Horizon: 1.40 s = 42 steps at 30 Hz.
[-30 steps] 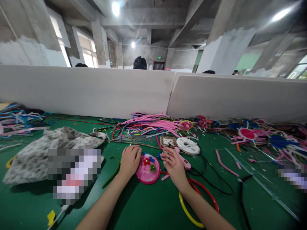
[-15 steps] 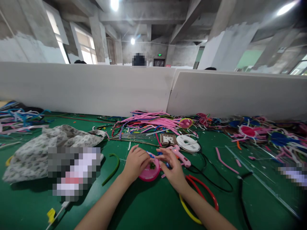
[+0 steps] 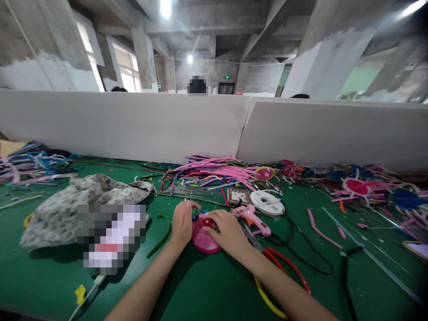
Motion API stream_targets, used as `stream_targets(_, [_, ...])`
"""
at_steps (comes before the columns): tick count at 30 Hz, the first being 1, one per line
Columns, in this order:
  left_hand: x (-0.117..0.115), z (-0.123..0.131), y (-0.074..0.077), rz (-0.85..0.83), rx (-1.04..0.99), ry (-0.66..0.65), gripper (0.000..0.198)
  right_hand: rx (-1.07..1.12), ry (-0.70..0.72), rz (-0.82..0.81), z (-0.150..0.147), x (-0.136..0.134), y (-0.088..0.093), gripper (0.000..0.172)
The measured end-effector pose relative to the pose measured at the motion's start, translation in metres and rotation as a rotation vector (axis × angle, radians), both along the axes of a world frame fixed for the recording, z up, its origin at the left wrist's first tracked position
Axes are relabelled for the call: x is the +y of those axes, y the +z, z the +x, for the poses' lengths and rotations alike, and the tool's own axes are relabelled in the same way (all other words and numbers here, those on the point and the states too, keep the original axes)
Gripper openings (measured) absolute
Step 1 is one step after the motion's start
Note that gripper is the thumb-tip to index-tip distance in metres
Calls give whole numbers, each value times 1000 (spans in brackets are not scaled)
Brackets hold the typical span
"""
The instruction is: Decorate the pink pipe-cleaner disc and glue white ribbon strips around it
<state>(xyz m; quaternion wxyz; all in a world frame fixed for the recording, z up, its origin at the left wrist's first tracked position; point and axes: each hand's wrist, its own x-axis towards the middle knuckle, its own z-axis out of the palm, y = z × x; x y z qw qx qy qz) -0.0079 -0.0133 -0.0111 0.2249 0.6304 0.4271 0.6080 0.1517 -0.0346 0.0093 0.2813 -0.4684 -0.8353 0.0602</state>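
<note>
Itemised by us: one pink dish point(image 3: 202, 243) on the desk point(image 3: 200, 287), left hand point(image 3: 182, 225) at its left, right hand point(image 3: 230, 228) over its red piece point(image 3: 207, 222), either grip's closure unclear, seemingly adjusting that piece, next calling for steadiness.

Far above the fingers point(image 3: 220, 218), a ceiling lamp point(image 3: 166, 8) burned out to plain white, with a faint streak beneath it. A smaller lamp point(image 3: 190, 59) glowed farther off, and a tube light point(image 3: 413, 8) flared at the upper right. Daylight whitened the window point(image 3: 126, 67), up and left of the fingers, while the concrete ceiling was dim. Nearer than the fingers, soft shadow darkened the green table point(image 3: 190, 285). Fine detail around the fingertips was mushy. Wide-angle stretching tilted the pillar point(image 3: 334, 67) to their upper right, and mosaic squares point(image 3: 113, 236) covered a patch to their left.
</note>
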Motion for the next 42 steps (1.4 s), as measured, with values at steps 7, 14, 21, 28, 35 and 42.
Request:
stream_targets(7, [16, -10, 4, -177, -347, -5, 42, 176, -74, 143, 7, -4, 23, 20])
stream_targets(14, [-1, 10, 9, -457, -336, -614, 50, 336, -155, 327, 28, -20, 7, 31])
stream_targets(21, [-7, 12, 0, -625, -468, -869, 37, 1119, -142, -217, 41, -17, 0, 50])
stream_targets(28, [0, 7, -3, -671, -657, -827, 45, 1640, -90, -657, 38, -18, 2, 42])
stream_targets(35, [5, 5, 2, -793, -935, -654, 33, 1650, 72, -809, 34, -18, -4, 44])
stream_targets(42, [9, 7, 1, -893, -963, -589, 23, 1547, 36, -777, 33, -17, -9, 50])
